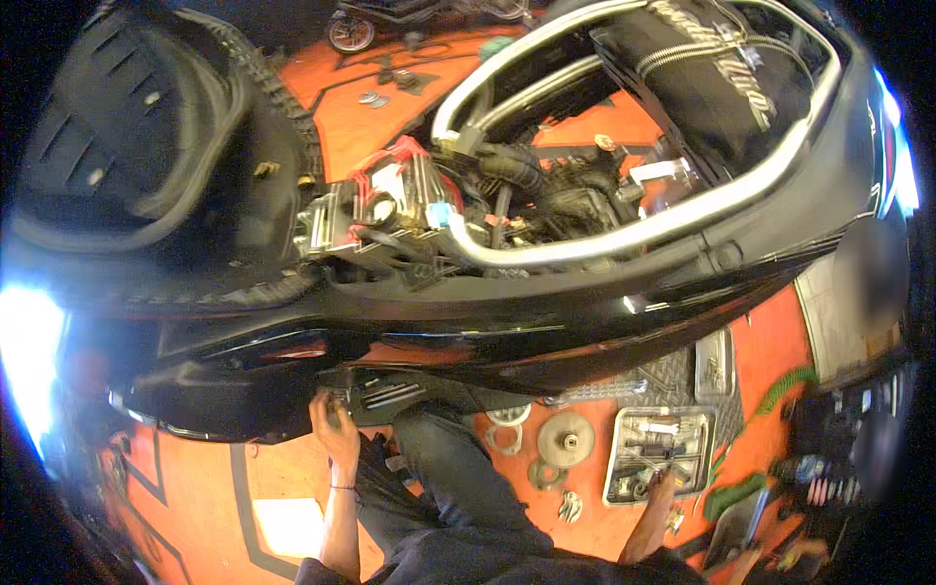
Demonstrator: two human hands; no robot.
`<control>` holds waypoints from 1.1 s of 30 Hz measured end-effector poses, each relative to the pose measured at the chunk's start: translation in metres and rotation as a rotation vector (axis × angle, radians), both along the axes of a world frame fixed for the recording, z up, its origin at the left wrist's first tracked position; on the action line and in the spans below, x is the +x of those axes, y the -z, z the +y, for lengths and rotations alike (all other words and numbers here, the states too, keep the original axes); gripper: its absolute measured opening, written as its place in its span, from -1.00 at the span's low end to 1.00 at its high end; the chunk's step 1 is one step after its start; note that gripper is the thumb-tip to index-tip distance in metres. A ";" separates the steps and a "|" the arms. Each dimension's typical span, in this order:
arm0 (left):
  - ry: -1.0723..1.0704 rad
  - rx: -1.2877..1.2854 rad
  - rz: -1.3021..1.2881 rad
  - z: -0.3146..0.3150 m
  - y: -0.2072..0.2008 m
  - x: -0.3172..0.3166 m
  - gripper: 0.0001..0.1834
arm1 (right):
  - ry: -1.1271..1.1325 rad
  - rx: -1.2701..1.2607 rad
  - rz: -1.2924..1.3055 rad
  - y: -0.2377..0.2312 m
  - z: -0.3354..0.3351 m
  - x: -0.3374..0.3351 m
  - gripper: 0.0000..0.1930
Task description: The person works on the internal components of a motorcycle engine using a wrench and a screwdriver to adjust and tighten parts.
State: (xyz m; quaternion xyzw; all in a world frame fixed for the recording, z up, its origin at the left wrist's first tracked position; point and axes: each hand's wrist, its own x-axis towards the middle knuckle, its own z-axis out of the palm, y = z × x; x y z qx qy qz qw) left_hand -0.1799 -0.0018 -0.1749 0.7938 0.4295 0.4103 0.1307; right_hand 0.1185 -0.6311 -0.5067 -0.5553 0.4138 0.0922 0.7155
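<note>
A black scooter point(546, 336) stretches across the view, its seat up and its frame opened. Under its lower side panel, my left hand point(334, 429) is raised with curled fingers against the edge. What those fingers grip, if anything, is too small to make out. Down at the right, my right hand point(665, 483) reaches into a metal tray point(610, 458) holding several tools and small parts. Its fingertips are among the tray's contents and blurred. Beside the tray lie a round metal disc point(565, 439), a smaller ring point(547, 475) and a small metal part point(570, 506).
A second narrow tray point(715, 366) lies on a dark textured mat point(673, 375). A green hose point(780, 390) runs over the orange floor point(210, 487). Another person's hand point(804, 554) shows at the lower right. Other motorcycle parts sit beyond the scooter.
</note>
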 end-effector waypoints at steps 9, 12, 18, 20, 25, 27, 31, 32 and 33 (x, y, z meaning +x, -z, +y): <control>0.058 0.570 -0.260 0.089 -0.143 0.055 -0.86 | -0.270 -0.681 -0.476 -0.175 0.056 -0.001 -0.72; 0.009 0.558 -0.124 0.101 -0.139 0.069 -0.79 | -0.470 -1.039 -0.714 -0.260 0.148 0.017 -0.66; 0.056 0.468 -0.081 0.092 -0.139 0.091 -0.71 | -0.676 -1.158 -1.061 -0.363 0.237 0.090 -0.66; 0.055 0.486 0.010 0.097 -0.138 0.083 -0.70 | -0.740 -0.901 -1.006 -0.411 0.295 0.077 -0.77; 0.034 0.454 0.065 0.111 -0.111 0.078 -0.56 | -0.948 -0.837 -1.115 -0.402 0.320 0.131 -0.79; 0.067 0.427 0.074 0.109 -0.109 0.078 -0.55 | -1.002 -0.665 -1.076 -0.415 0.345 0.146 -0.77; -0.119 -0.007 0.233 0.094 -0.097 0.062 -0.51 | -1.142 -0.298 -0.957 -0.440 0.422 0.169 -0.70; -0.100 -0.121 0.153 0.094 -0.087 0.057 -0.55 | -1.194 -0.092 -0.891 -0.456 0.439 0.175 -0.76; -0.080 -0.230 0.078 0.094 -0.076 0.051 -0.59 | -1.208 -0.084 -0.934 -0.462 0.453 0.183 -0.78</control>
